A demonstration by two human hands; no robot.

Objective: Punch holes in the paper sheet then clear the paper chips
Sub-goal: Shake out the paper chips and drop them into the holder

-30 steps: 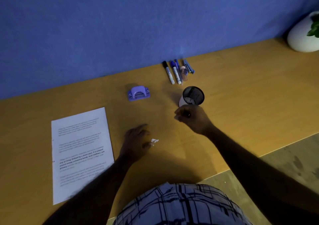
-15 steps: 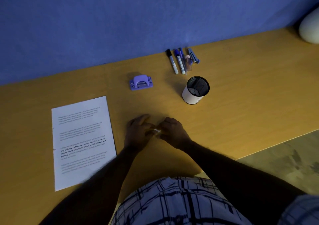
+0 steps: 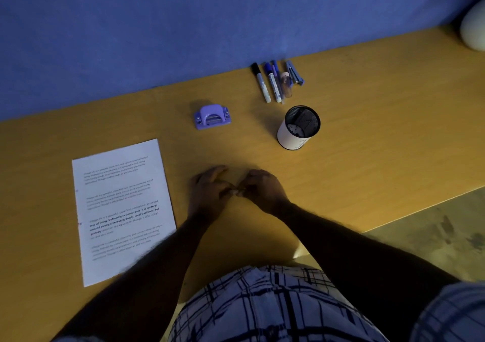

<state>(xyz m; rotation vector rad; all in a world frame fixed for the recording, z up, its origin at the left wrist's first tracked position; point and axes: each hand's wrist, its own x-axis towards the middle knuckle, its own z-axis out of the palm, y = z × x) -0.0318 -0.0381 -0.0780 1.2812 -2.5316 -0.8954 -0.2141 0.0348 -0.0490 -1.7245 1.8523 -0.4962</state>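
Both hands meet on the desk [image 3: 367, 137] in front of me. Left hand [image 3: 208, 194] rests flat, fingers [image 3: 215, 171] relaxed, holding nothing. Right hand [image 3: 263, 189]: fingers curled, pinching the chips [image 3: 234, 191], which lie on the desk between the two hands. Sheet [image 3: 123, 210] lies flat just left of my left hand. Punch [image 3: 212, 117] and cup [image 3: 299, 132] stand farther back, apart; pale bits show inside the cup.
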